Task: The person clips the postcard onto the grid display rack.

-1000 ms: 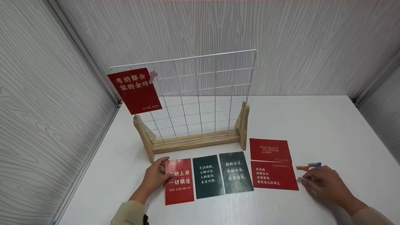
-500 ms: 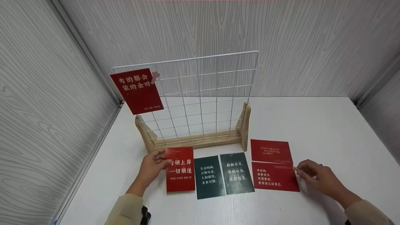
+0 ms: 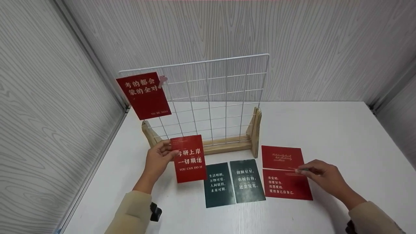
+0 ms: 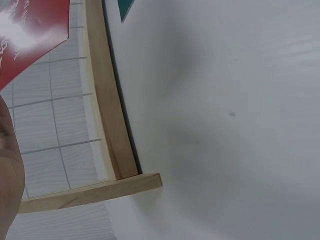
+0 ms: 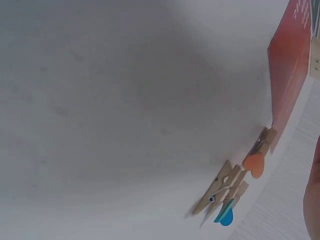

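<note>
Cards total six: four red, two green. One held red card (image 3: 191, 175) is between the thumb and fingers of the left hand (image 3: 158, 159), gripped at its left edge near the upper corner; the grip is closed to card thickness. One hanging red card (image 3: 148, 100) is on the wire grid (image 3: 206, 61), with one pink clip (image 3: 162, 81) at its upper right. Two green cards (image 3: 221, 198) and two right-hand red cards (image 3: 279, 156) lie on the table (image 3: 325, 130). Right hand (image 3: 325, 174) pinches one small green item (image 3: 305, 169), mostly hidden, over the red pair. Wooden clothespins (image 5: 254, 165) lie grouped; overlap prevents an exact count.

Held card position: raised before the wooden stand (image 3: 255, 136), left of centre. Long axis is near upright in the head view, top leaning slightly left; lettering faces the wearer.

Relative to one second earlier, the held card is lifted from the table row, and the right hand is shifted left from the clothespins.
</note>
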`<state>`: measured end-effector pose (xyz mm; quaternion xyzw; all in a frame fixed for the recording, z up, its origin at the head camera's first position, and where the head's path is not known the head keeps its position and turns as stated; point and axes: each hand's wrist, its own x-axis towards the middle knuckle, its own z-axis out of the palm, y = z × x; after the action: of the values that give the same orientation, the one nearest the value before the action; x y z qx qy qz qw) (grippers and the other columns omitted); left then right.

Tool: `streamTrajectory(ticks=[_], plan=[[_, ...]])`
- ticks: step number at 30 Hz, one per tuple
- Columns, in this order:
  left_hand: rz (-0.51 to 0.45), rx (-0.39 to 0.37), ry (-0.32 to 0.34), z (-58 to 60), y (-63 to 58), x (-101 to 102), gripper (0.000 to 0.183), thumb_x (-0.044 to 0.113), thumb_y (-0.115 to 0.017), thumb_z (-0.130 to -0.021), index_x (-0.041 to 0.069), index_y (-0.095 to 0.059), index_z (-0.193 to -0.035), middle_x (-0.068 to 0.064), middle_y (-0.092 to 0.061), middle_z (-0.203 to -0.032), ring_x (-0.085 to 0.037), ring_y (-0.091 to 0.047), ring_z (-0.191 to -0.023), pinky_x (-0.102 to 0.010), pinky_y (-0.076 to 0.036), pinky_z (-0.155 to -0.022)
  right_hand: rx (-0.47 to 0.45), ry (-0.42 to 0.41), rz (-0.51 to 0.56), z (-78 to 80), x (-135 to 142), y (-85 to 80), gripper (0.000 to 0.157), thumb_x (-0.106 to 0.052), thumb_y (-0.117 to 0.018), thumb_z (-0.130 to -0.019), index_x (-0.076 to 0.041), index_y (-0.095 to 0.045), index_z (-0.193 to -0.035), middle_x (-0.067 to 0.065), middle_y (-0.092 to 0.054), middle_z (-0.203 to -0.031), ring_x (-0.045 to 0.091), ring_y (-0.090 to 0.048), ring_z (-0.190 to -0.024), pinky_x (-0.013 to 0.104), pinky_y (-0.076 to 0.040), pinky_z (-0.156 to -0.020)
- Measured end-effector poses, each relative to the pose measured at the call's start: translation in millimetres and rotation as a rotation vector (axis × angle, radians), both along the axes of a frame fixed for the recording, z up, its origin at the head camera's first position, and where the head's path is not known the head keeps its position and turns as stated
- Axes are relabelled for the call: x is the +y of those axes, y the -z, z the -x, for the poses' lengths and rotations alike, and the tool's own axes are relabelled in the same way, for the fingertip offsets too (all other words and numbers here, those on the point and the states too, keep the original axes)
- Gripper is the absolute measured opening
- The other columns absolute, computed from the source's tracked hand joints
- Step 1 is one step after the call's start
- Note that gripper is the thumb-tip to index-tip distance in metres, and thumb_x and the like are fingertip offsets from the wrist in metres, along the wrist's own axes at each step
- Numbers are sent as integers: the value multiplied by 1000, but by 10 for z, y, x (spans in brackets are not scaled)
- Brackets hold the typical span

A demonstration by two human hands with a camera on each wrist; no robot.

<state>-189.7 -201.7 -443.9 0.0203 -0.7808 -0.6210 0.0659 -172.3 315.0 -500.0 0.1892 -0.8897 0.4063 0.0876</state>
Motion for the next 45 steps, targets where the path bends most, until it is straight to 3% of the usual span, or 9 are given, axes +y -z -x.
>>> streamTrajectory(ticks=[9, 16, 22, 28, 34, 40, 45], plan=[[-60, 98, -15, 112, -249, 77, 33, 8, -72, -85, 2, -60, -116, -11, -68, -106, -23, -66, -96, -31, -54, -80, -49, 21, 38, 86, -279, -103, 27, -10, -74, -83, -11, -70, -109, -6, -68, -95, 9, -65, -80, 17, -50, -76], [-82, 150, -27, 204, -434, 124, 31, 9, -73, -84, 2, -61, -112, -11, -68, -105, -22, -66, -94, -31, -54, -79, -129, -2, 126, 173, -485, -200, 23, -11, -76, -81, -10, -71, -104, -4, -70, -91, 13, -68, -80, 21, -53, -74], [-44, 204, -54, 277, -573, 145, 31, 10, -72, -84, 1, -61, -112, -11, -67, -105, -20, -65, -93, -30, -54, -78, -158, -41, 171, 229, -655, -304, 21, -10, -74, -83, -10, -72, -104, -3, -70, -93, 14, -68, -84, 23, -53, -75], [-24, 290, -72, 347, -735, 150, 31, 11, -74, -83, -1, -63, -110, -11, -68, -103, -20, -65, -92, -29, -54, -79, -105, -59, 152, 293, -846, -448, 22, -5, -72, -84, -12, -73, -105, -2, -70, -96, 15, -67, -85, 22, -53, -75], [-5, 324, -82, 396, -893, 172, 30, 12, -74, -83, 0, -64, -108, -9, -69, -101, -17, -66, -91, -29, -54, -78, -75, -124, 215, 396, -1044, -635, 24, -3, -70, -85, -8, -72, -108, 1, -71, -98, 16, -67, -86, 23, -53, -76], [17, 369, -85, 449, -1014, 198, 29, 11, -74, -83, -1, -64, -107, -10, -69, -99, -16, -65, -89, -27, -54, -78, 5, -143, 191, 497, -1249, -840, 24, -4, -70, -86, -8, -71, -109, -2, -70, -98, 13, -66, -87, 23, -53, -78], [35, 379, -101, 480, -1084, 211, 28, 12, -74, -83, -1, -65, -106, -8, -69, -97, -15, -64, -88, -27, -53, -78, 54, -176, 191, 579, -1426, -1014, 22, -7, -69, -87, -5, -71, -108, 2, -70, -99, 14, -65, -83, 21, -52, -74]])
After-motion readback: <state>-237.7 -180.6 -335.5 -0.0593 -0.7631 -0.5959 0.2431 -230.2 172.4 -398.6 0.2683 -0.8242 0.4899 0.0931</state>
